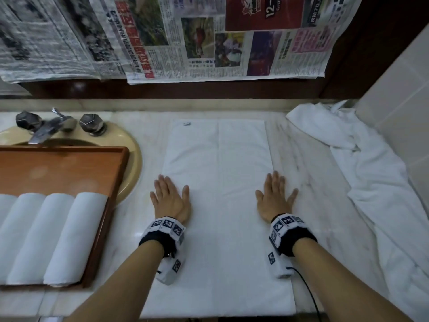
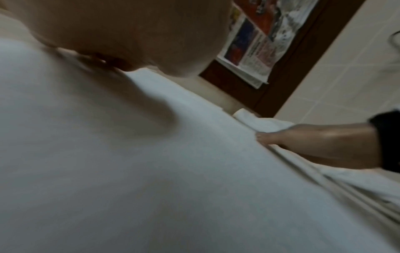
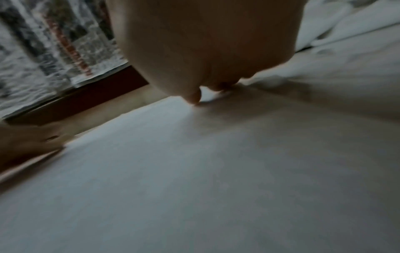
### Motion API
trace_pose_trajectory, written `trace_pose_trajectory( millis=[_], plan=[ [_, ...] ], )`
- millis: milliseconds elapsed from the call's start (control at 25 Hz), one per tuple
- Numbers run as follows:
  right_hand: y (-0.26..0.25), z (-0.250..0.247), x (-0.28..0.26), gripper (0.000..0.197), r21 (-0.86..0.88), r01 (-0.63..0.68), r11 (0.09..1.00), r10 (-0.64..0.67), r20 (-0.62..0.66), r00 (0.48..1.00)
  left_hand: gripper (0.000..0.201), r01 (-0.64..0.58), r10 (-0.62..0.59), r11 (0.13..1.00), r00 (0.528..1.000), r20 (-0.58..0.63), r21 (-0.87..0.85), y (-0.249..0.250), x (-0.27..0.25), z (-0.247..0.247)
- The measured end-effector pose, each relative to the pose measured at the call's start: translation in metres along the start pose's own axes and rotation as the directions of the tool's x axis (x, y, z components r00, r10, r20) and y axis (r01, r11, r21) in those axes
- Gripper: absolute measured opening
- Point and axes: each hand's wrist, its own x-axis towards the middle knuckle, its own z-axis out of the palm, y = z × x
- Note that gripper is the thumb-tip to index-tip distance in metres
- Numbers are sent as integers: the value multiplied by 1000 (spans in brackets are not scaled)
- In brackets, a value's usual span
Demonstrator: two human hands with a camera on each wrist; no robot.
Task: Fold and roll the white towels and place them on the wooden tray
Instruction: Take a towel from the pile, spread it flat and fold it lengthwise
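A white towel (image 1: 218, 182) lies folded into a long flat strip on the marble counter, running away from me, with a seam down its middle. My left hand (image 1: 170, 198) rests flat on its left edge, fingers straight. My right hand (image 1: 275, 197) rests flat on its right edge the same way. In the left wrist view the towel (image 2: 151, 171) fills the frame and the right hand (image 2: 314, 142) shows at its far edge. The wooden tray (image 1: 58, 168) at the left holds several rolled white towels (image 1: 53, 238).
A loose heap of white towels (image 1: 371, 182) lies along the right side by the tiled wall (image 1: 399, 108). A beige sink (image 1: 130, 159) with a metal tap (image 1: 46, 126) sits behind the tray. Newspaper sheets (image 1: 185, 36) hang over the dark wood at the back.
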Motion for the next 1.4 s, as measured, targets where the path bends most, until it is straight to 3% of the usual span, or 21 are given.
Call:
trace_pose_trajectory(
  millis=[80,160,200,280,320,400,480,560,600,640,720,800,880,920,1000,1040,1120,1200,1240,1320,1400],
  plan=[
    [-28,-2,-9,65,-44,124,991,-127,-65,990,66,-207,211,976,975,65,-65,41,-4,1],
    [-49,7,-8,64,-67,420,905,-423,-35,905,60,-439,452,892,877,161,-109,72,1,14],
    [-45,7,-1,62,-61,480,875,-480,7,877,58,-449,462,887,868,182,-109,71,9,12],
    [-22,0,20,62,-20,339,940,-339,18,941,60,-261,264,964,959,102,-44,48,33,4],
    [-12,-9,31,63,0,185,983,-185,14,983,63,-69,69,998,997,40,-17,37,44,-6],
    [-18,-28,44,67,-2,-13,1000,13,15,1000,67,171,-171,984,985,6,-53,43,56,-24],
    [-53,-38,51,66,44,144,989,-143,-22,989,64,-66,77,984,995,60,-164,85,60,-25],
    [-74,-38,61,61,47,414,909,-414,11,910,57,-384,417,901,896,154,-203,114,66,-12],
    [-71,-36,69,60,17,477,879,-477,34,878,56,-445,471,879,866,167,-173,110,75,-10],
    [-60,-37,79,60,-12,469,883,-468,39,883,55,-412,426,902,896,123,-128,98,90,-11],
    [-35,-41,96,64,-15,231,973,-231,9,973,58,-79,77,992,997,-29,-96,67,115,-22],
    [-33,-51,102,71,-5,9,1000,-9,-18,1000,63,85,-94,984,994,-53,-156,67,122,-35],
    [-57,-52,102,68,-1,199,980,-199,-35,979,60,-203,214,949,977,21,-239,104,116,-32],
    [-69,-49,106,65,-18,347,938,-348,-22,937,58,-343,373,908,924,89,-242,119,115,-25],
    [-71,-50,116,61,-11,449,893,-449,24,893,54,-460,475,879,869,141,-125,116,126,-18],
    [-64,-53,124,62,2,377,926,-377,26,926,53,-400,402,916,910,99,-46,102,138,-22],
    [-49,-64,138,66,31,98,995,-99,38,994,55,-65,65,998,998,-5,-21,79,154,-38],
    [-57,-73,141,70,27,31,999,-32,31,999,59,65,-66,990,998,0,-123,86,156,-52],
    [-71,-75,142,69,30,140,990,-140,10,990,58,-58,59,985,998,1,-166,102,153,-52],
    [-98,-76,144,63,75,396,915,-398,24,917,54,-366,391,906,916,90,-211,136,150,-44],
    [-105,-74,153,59,88,479,873,-485,66,872,52,-463,489,869,858,155,-176,141,160,-35]
  ],
)
